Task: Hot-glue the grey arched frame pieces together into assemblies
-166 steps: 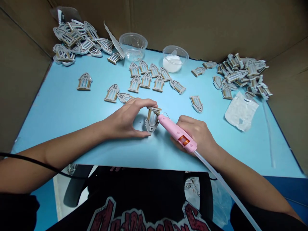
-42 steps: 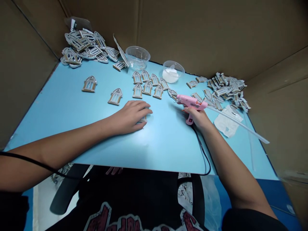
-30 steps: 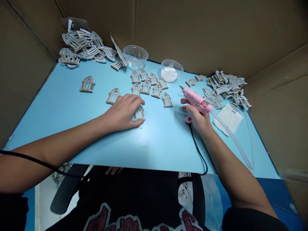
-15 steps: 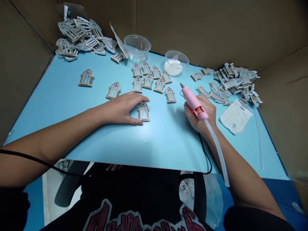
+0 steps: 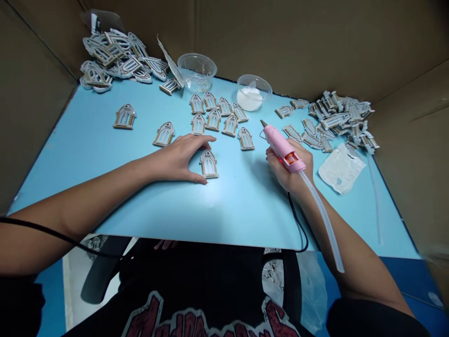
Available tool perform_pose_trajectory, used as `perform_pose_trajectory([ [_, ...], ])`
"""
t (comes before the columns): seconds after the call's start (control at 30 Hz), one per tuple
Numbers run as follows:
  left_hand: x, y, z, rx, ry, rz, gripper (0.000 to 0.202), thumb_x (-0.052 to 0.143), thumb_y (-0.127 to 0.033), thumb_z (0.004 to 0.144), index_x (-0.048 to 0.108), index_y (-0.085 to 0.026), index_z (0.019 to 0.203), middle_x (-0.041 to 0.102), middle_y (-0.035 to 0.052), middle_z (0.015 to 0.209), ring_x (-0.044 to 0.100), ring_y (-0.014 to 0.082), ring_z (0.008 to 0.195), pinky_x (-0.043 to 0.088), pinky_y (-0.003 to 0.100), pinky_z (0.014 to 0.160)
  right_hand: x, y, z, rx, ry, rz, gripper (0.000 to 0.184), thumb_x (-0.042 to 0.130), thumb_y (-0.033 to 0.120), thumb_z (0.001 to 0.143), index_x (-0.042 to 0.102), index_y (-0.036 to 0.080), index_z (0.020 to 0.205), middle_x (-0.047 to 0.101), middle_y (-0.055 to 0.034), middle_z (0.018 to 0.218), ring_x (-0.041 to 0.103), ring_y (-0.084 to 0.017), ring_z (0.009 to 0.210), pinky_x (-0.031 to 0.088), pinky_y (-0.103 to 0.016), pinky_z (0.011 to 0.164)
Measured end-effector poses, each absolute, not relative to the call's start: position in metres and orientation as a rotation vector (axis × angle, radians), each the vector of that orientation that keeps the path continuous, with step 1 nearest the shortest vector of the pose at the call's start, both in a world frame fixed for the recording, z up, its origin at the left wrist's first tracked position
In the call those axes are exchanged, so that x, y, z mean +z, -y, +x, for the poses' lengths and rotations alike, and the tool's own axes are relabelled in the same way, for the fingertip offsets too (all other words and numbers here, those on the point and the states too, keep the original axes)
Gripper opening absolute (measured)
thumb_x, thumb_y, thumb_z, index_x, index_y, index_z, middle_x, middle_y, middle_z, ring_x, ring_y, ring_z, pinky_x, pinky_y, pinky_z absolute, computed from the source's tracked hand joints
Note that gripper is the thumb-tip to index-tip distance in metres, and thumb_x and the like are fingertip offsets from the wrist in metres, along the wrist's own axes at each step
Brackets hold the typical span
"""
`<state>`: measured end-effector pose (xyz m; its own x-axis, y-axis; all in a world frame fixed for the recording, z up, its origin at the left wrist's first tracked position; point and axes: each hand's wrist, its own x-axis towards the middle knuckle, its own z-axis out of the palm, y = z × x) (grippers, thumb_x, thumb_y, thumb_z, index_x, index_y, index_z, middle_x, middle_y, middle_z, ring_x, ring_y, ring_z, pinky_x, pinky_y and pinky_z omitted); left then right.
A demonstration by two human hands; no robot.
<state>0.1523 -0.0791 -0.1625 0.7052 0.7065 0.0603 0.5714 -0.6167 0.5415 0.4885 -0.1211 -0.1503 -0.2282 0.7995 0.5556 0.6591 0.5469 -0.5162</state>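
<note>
My left hand (image 5: 177, 157) rests on the blue table (image 5: 105, 187) with fingers spread, thumb and forefinger curved around a small arched window piece (image 5: 209, 164) that lies flat; whether they touch it I cannot tell. My right hand (image 5: 289, 171) grips a pink glue gun (image 5: 282, 147) with its nozzle pointing up and left, a clear glue stick (image 5: 324, 220) trailing from its back. Several more arched window pieces (image 5: 217, 114) lie in rows just beyond my left hand.
Piles of window pieces sit at the back left (image 5: 112, 58) and back right (image 5: 342, 119). Two clear plastic cups (image 5: 196, 70), (image 5: 253, 91) stand at the back. A plastic bag (image 5: 340, 166) lies at right. Cardboard walls (image 5: 298, 37) enclose the table. A black cord (image 5: 298, 229) hangs over the front edge.
The left hand laid its window piece flat on the table and opened around it. The right hand swung the glue gun out to the right, then back nearer with its nozzle up.
</note>
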Motion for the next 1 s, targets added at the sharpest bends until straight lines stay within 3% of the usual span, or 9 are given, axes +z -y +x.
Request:
perform_pose_trajectory([
  [0.27, -0.151, 0.094, 0.159, 0.644, -1.056, 2.402, 0.102, 0.083, -0.046, 0.076, 0.030, -0.025, 0.160, 0.062, 0.0111, 0.141, 0.060, 0.0290, 0.129, 0.042, 0.045, 0.115, -0.142, 0.128, 0.486, 0.256, 2.094, -1.039, 0.009, 0.065, 0.024, 0.089, 0.063, 0.029, 0.082, 0.069, -0.0031, 0.080, 0.065, -0.023, 0.070, 0.052, -0.039, 0.064],
  [0.47, -0.151, 0.095, 0.159, 0.654, -1.022, 2.410, 0.100, 0.083, -0.047, 0.077, 0.032, -0.026, 0.159, 0.063, 0.0111, 0.141, 0.063, 0.0277, 0.124, 0.046, 0.044, 0.111, -0.145, 0.133, 0.481, 0.207, 2.241, -0.845, 0.010, 0.066, 0.020, 0.084, 0.061, 0.025, 0.077, 0.071, -0.0037, 0.082, 0.064, -0.018, 0.066, 0.047, -0.032, 0.055],
  [1.0, -0.153, 0.095, 0.160, 0.796, -0.967, 2.380, 0.106, 0.085, -0.050, 0.076, 0.026, -0.025, 0.161, 0.062, 0.0133, 0.143, 0.063, 0.0275, 0.124, 0.048, 0.044, 0.110, -0.141, 0.138, 0.479, 0.274, 2.305, -0.824, 0.011, 0.065, 0.021, 0.084, 0.059, 0.026, 0.075, 0.068, -0.0027, 0.073, 0.065, -0.019, 0.064, 0.049, -0.032, 0.055],
])
